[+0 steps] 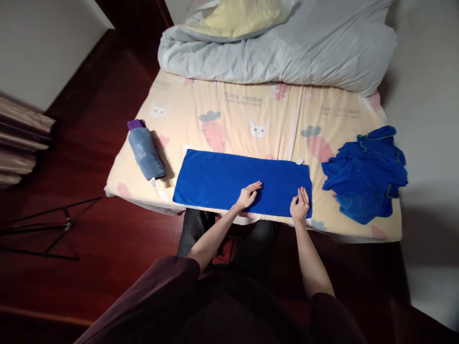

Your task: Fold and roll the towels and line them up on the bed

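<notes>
A blue towel [211,179] lies flat as a long rectangle along the front edge of the bed, with a small white tag at its far right edge. My left hand [250,195] rests on the towel right of its middle, fingers stretched out. Near the right end, my right hand [300,204] lies on the cloth with its fingers extended and close to one another. Neither hand grips anything. To the right is a crumpled heap of blue cloths [366,174] with green edging. A rolled grey-blue towel [146,153] with a purple end lies on the left.
The bed sheet [236,126] is cream with carrots and rabbits. A bunched grey quilt [287,59] and a yellow pillow [240,16] fill the far end. Black tripod legs [68,222] stand on the dark red floor at left. A wall [430,143] borders the right side.
</notes>
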A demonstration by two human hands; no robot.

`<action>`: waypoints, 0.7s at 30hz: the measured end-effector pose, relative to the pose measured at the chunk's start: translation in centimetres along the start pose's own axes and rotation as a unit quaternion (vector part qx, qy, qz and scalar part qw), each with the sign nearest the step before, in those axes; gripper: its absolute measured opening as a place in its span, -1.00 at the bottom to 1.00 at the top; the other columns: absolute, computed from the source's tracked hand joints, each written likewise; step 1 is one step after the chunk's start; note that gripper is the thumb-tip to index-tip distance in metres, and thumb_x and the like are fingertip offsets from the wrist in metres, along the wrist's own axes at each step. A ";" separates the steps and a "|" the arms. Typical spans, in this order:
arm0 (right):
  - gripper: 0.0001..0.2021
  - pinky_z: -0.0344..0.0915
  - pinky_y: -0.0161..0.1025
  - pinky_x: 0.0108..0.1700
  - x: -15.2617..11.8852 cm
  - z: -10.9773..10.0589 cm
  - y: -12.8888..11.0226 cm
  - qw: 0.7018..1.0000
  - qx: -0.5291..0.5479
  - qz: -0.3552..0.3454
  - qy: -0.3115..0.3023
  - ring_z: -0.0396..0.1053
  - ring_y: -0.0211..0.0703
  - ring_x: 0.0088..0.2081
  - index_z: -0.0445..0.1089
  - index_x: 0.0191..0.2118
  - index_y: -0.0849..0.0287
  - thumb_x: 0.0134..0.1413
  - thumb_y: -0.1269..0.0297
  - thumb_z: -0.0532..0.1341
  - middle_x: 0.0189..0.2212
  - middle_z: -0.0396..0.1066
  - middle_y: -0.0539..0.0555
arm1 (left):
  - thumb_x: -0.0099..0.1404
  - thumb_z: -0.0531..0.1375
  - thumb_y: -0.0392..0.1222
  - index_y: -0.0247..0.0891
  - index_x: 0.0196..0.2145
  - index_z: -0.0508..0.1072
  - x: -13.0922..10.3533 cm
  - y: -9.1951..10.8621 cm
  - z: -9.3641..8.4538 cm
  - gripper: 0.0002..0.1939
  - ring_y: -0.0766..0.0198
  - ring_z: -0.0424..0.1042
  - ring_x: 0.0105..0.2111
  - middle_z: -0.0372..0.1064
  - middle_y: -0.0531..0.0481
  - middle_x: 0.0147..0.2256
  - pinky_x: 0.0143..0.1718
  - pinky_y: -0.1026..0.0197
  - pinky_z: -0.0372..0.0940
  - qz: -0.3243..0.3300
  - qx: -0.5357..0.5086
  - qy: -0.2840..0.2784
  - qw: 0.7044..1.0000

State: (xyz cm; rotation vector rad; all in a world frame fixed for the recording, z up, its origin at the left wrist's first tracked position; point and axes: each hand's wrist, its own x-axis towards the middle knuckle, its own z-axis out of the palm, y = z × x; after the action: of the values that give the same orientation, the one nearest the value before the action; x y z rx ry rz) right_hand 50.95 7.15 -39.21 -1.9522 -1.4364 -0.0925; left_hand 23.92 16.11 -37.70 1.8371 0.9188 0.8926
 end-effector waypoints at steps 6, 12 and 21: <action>-0.52 0.35 0.09 0.29 0.1 0.2 0.1 1.000 -0.016 0.000 0.008 0.33 0.05 0.30 0.47 0.17 0.32 0.29 0.38 -0.03 0.17 0.46 0.31 | 0.42 0.04 -0.24 -0.30 -0.05 0.58 -4.3 -5.6 -12.7 -0.66 0.15 0.38 0.24 0.50 -0.19 0.12 0.34 -0.03 0.23 -0.033 0.122 0.126 0.984; -0.53 0.35 0.08 0.29 0.1 0.3 0.0 1.000 -0.007 -0.008 0.018 0.33 0.05 0.30 0.48 0.15 0.34 0.30 0.39 -0.04 0.16 0.46 0.32 | 0.44 -0.02 -0.30 -0.48 -0.05 0.52 -7.7 -8.6 -22.8 -0.65 0.25 0.33 0.26 0.46 -0.29 0.14 0.36 0.09 0.11 -0.107 0.200 0.263 0.938; -0.53 0.35 0.06 0.30 0.1 0.2 -0.1 1.000 -0.010 -0.004 0.016 0.33 0.04 0.30 0.48 0.16 0.32 0.31 0.38 -0.03 0.17 0.46 0.30 | 0.40 0.01 -0.34 -0.30 0.23 0.40 -2.5 -4.1 -14.6 -0.51 0.17 -0.12 0.47 0.12 -0.20 0.39 0.48 -0.09 -0.23 -0.080 0.272 0.120 0.952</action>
State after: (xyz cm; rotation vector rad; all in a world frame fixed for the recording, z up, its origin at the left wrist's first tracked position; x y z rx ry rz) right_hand 50.85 7.32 -39.25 -1.9521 -1.4278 -0.1407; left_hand 9.38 20.93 -36.70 2.0933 1.5665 0.8243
